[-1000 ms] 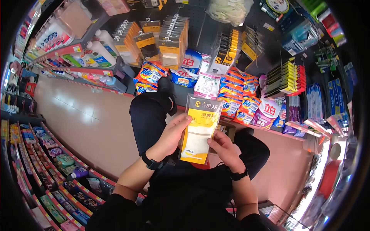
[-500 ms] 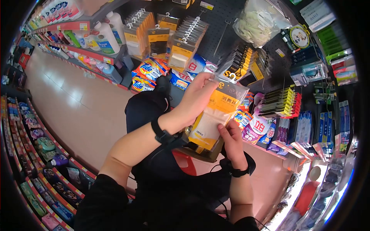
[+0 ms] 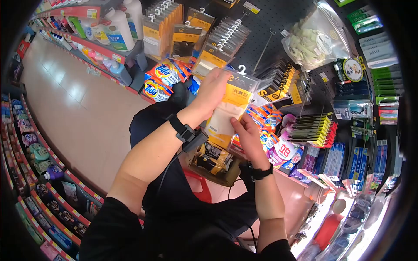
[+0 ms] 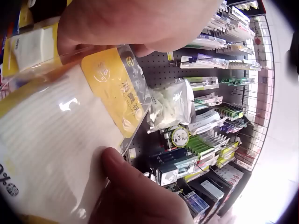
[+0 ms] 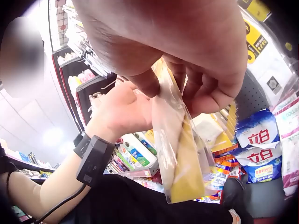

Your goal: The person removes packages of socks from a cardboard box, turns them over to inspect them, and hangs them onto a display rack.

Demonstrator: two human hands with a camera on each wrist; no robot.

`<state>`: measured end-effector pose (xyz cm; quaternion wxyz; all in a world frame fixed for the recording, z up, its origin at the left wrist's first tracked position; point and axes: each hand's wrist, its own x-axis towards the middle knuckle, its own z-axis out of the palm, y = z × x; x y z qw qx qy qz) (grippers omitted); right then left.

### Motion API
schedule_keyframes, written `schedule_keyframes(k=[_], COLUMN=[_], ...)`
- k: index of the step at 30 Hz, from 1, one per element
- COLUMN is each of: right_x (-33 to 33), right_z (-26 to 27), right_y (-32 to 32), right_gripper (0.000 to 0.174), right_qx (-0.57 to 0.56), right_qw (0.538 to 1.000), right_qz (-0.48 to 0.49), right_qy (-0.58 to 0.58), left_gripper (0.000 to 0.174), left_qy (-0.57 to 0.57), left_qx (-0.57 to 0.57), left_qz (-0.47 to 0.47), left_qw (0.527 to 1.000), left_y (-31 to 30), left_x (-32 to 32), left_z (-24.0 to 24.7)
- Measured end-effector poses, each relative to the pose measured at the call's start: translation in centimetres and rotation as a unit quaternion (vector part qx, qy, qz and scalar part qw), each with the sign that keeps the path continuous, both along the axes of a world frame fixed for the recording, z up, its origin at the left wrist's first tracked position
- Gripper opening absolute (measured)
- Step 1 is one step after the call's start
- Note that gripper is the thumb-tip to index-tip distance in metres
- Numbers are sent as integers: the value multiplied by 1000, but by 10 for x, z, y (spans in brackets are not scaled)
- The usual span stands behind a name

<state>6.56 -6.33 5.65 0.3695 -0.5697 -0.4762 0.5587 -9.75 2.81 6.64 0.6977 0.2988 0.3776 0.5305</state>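
A clear sock packet (image 3: 238, 96) with a yellow and black card, pale ribbed socks and a white hook is held up in front of the body. My left hand (image 3: 212, 92) grips its upper left edge, with the fingertips hidden in the head view. My right hand (image 3: 251, 141) pinches the lower right edge, thumb flat on the front. The right wrist view shows the sock packet (image 5: 175, 158) edge-on below the right hand (image 5: 163, 42), with the left hand (image 5: 124, 111) across from it. Similar hanging packets (image 3: 215, 54) are just beyond.
Below the hands sits an open cardboard box (image 3: 228, 176) with dark and yellow packets, near a red stool (image 3: 200, 189). Detergent bags (image 3: 167, 71) line the low shelf. Bare hooks (image 3: 265, 50) and a bag of pale items (image 3: 311, 48) are on the pegboard.
The sock packet has gone from near the lap, held upright, to farther forward and tilted beside the hanging packets. My left hand has moved up to its top edge. The cardboard box has come into fuller view.
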Motion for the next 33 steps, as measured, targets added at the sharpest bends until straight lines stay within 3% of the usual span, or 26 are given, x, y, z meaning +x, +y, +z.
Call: schedule_keyframes(k=[3,5,9,12,21,26,30,33], right_x=[-11,-14,-33,-33,-36,-38,-39,-36], right_z=[-12,-22,-27,-26,-40,-65,-84,-103], right_y=[22,37,55,66,87,113,128,139], right_gripper=[23,23,25,27,22,25,29,31], right_qx=[-7,-20,1,-35,-87,-116,-111,-103], right_qw=[1000,994,998,997,993,991,991,993], right_qz=[20,69,63,62,36,26,24,17], right_qy=[14,-86,1,1,68,69,74,50], left_gripper=[24,23,28,32,40,64,59,47], left_qy=[-10,-20,-28,-14,70,149,125,211], left_qx=[-15,-10,12,15,16,66,76,40], left_qz=[57,61,82,56,127,171,152,137], left_qw=[998,998,996,998,989,972,977,967], left_y=[10,19,28,32,50,49,44,40], left_x=[-12,-20,-31,-34,-22,-21,-21,-20], left_z=[-12,-23,-29,-31,-60,-61,-48,-36])
